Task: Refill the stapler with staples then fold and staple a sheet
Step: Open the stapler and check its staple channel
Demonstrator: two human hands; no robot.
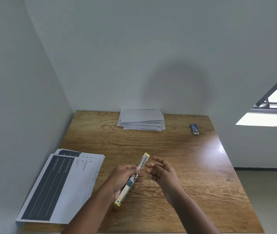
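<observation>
Wood-grain table point(176, 149) fills the lower middle of the view, set into a corner of pale walls. At its near left edge lies a stack of printed sheets point(61, 188) with dark blocks and text, partly overhanging the table's left side. At the far edge, against the wall, sits a pile of white folded papers point(142, 119). The left hand point(122, 178) holds the yellow-edged stapler point(132, 179) above the table's near middle, fingers curled round its hinge region; the stapler is swung fully open so its two halves form one long tilted line, one end toward the far right, the other toward the near left. The right hand point(161, 171) hovers just beside the stapler's upper half, fingers loosely spread and holding nothing visible. Far right on the table lies a small blue staple box point(194, 126), well apart from both hands.
</observation>
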